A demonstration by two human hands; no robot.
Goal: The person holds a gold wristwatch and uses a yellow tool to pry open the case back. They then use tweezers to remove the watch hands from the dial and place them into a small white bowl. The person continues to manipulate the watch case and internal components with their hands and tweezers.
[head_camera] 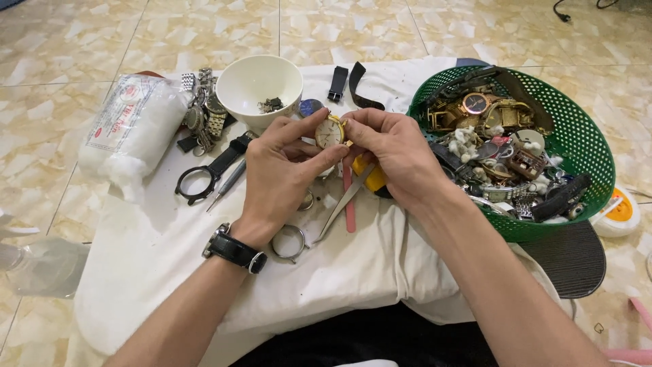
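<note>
Hands meet over the middle of a white cloth (170, 238) spread on the tiled floor, and between them sits a small gold watch case (330, 132) with a pale dial and no strap. The left hand (278, 178) has its grip closed on the left side of the case, thumb and fingertips pinching the rim. The right hand (394, 160) closes on the right side in the same way, near the crown, so the case is held up in the air, dial facing the person.

I judge this piece to be light, rigid and rather slippery, because the metal is polished and the glass is smooth. The glass is also fragile, so the safe place to hold it is the edge of the case, not the face.

Under the hands lie metal tweezers (343, 202), a pink stick (349, 200) and a yellow tool (370, 178). A white bowl (259, 85) stands behind, a black watch case with strap (204, 178) lies to the left, and a green basket (584, 143) full of watch parts stands on the right. The left wrist wears a black wristwatch (234, 249).
</note>
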